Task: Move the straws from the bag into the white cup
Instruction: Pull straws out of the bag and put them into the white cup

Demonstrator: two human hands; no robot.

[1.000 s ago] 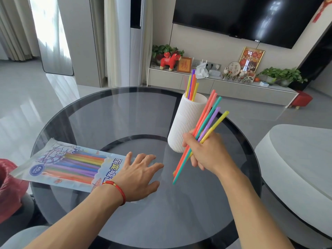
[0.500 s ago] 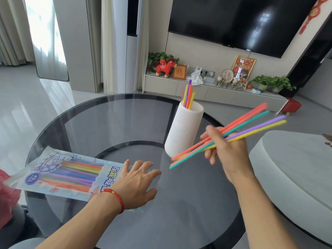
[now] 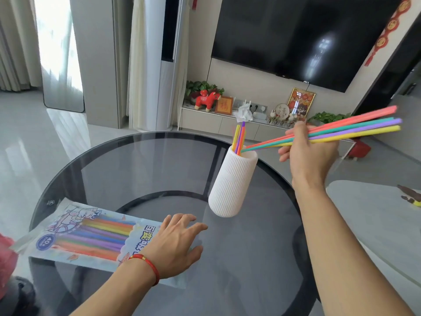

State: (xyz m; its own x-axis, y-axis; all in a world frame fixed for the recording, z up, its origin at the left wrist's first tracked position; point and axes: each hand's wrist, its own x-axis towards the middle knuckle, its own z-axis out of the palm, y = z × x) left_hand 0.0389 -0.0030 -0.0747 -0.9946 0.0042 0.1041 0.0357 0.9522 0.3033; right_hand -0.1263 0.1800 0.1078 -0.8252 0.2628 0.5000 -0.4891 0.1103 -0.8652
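- So, right hand (image 3: 306,153) is up in the air to the right of the white cup (image 3: 232,181), fingers curled tight around a bundle of straws (image 3: 355,130): coral, teal, purple and yellow.
- That bundle is tilted nearly flat. The far ends fan out to the upper right past the hand, and the near ends point down-left with the tips right at the cup's rim. Can't honestly tell if they're already inside the mouth or just touching the edge.
- The white cup is a tall ribbed thing standing upright on the round dark glass table (image 3: 141,169), toward the far right part of it.
- A few straws already in the cup (image 3: 239,139) are sticking up out of the top: yellow, orange, purple.
- Left hand (image 3: 175,245) is flat on the table, palm down, fingers spread and relaxed, not gripping anything. It's resting on the right end of the straw bag (image 3: 91,236), pinning it.
- There's a red string bracelet (image 3: 148,264) on that left wrist.
- The straw bag lies flat near the front-left edge of the table, well apart from the cup, and you can see plenty of coloured straws through the clear plastic.
- Background: a big dark TV (image 3: 319,37) on the wall, with a low cabinet (image 3: 216,123) under it holding a red toy horse (image 3: 207,100).
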